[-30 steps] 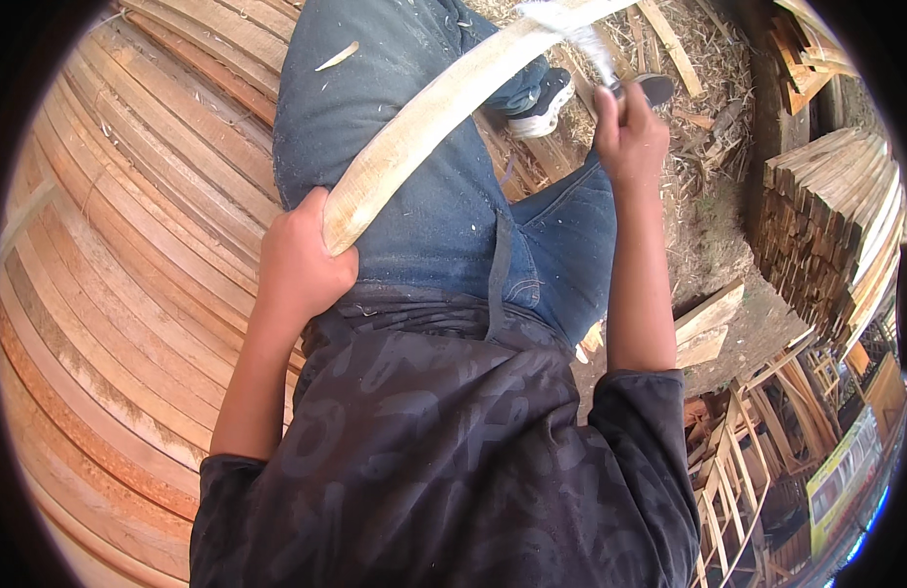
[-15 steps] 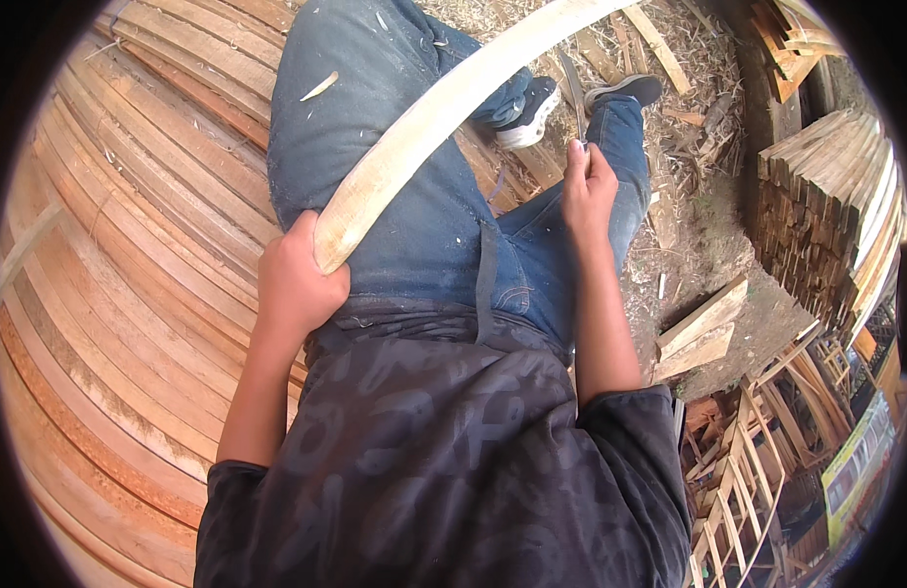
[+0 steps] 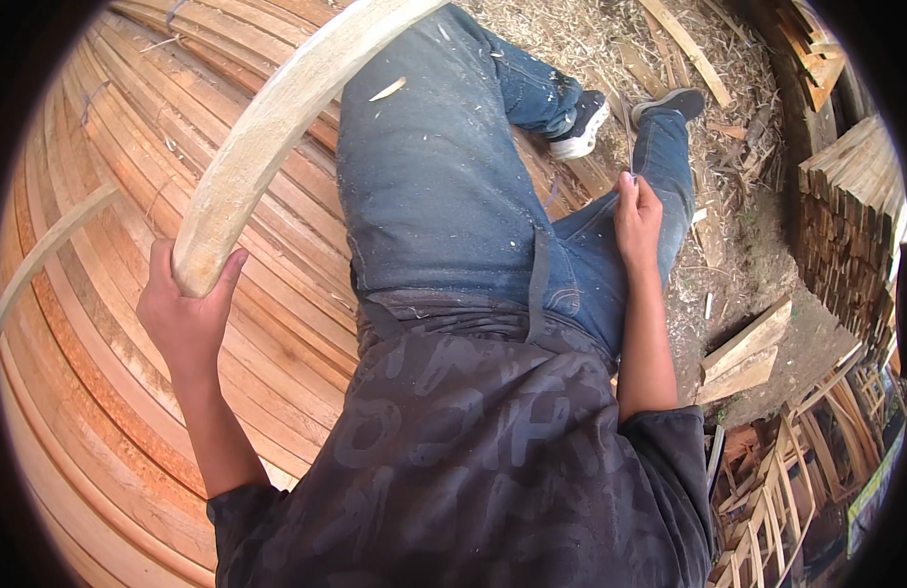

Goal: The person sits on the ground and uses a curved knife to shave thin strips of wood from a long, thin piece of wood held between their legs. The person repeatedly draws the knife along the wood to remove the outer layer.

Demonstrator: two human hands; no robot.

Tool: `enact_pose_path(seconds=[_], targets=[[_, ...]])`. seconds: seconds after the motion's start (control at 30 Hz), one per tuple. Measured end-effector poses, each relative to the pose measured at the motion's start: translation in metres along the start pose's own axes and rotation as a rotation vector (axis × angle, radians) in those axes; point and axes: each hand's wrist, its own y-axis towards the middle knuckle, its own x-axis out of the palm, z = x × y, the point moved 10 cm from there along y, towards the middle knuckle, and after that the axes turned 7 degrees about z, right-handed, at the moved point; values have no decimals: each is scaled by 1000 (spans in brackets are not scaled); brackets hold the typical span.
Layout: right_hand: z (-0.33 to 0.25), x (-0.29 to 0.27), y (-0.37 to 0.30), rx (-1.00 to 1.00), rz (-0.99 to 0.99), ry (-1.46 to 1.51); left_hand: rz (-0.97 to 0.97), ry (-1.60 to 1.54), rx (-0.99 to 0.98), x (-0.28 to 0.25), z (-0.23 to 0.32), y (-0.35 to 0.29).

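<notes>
Planks (image 3: 277,367) are laid side by side at the left, and shavings (image 3: 561,44) are strewn ahead. The near end of a pale wooden strip (image 3: 262,127) is clasped between thumb and fingers by the left grip (image 3: 192,318); its length is extended forward beyond view. A thin blade (image 3: 629,135) is held in the right grip (image 3: 638,218), well apart from the strip.

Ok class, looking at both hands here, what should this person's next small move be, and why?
Probably swing the curved wooden piece in over the thigh before cutting with the knife. The left hand holds its near end out to the left, above the boards, while the right hand holds the knife apart from the wood, so repositioning seems safer now.
</notes>
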Motion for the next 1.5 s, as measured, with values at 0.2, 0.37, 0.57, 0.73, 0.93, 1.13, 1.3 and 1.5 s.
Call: enact_pose_path(seconds=[0.2, 0.37, 0.57, 0.73, 0.93, 1.13, 1.3, 1.5], targets=[[-26, 14, -4, -123, -56, -168, 62, 50, -83, -10, -35, -27], [-27, 17, -2, -153, -90, -218, -350, 130, -84, 36, -11, -36], [-30, 29, -11, -106, -87, -111, -637, -177, -181, 91, -14, -47], [-108, 53, -41, -265, -180, -8, -722, -443, -98, 119, 7, -54], [-169, 76, -73, -573, -324, -138, -1094, -843, -368, 147, 22, -98], [-179, 88, -71, -769, -248, -426, -1180, -814, -401, 157, 32, -103], [-171, 76, -41, -714, -72, -512, -1122, -862, -292, 169, 60, -82], [-177, 70, -46, -699, -143, -481, -1136, -765, -276, 181, 71, -68]])
